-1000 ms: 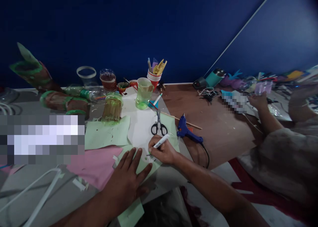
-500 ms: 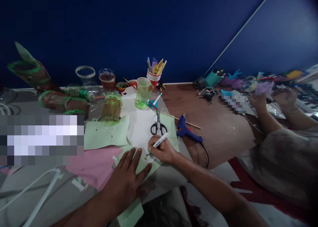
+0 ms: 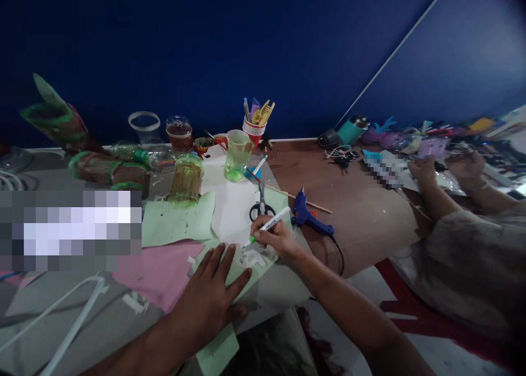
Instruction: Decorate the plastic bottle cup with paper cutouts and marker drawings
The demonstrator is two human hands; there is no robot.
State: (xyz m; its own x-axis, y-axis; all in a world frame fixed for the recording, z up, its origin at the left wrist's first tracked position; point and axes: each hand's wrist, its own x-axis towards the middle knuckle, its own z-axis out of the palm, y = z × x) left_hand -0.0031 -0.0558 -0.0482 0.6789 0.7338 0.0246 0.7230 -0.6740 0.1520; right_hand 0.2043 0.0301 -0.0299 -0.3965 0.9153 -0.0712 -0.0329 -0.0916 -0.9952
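Note:
My right hand (image 3: 276,238) is closed around a white marker (image 3: 269,222) with a green end near its tip. The tip points down at a pale green sheet (image 3: 263,270), close to small drawn green loops. Flat on the same sheet lies my left hand (image 3: 211,288), its fingers spread. White paper scraps (image 3: 253,258) rest just below the marker. Black-handled scissors (image 3: 262,209) lie right above my right hand. A pink sheet (image 3: 160,272) sits left of my left hand, and another pale green sheet (image 3: 176,225) lies beyond it.
Painted bottle pieces (image 3: 129,173) and a green-tinted plastic cup (image 3: 238,159) stand toward the back. A blue glue gun (image 3: 308,214) and its cord lie to the right, beside a wooden stick. Farther right, another person's hands (image 3: 427,173) hold something purple. A blue wall closes the back.
My right hand has lifted and shifted slightly up and right, the marker now showing its green end. My left hand stays spread on the sheet. The view has shifted a little.

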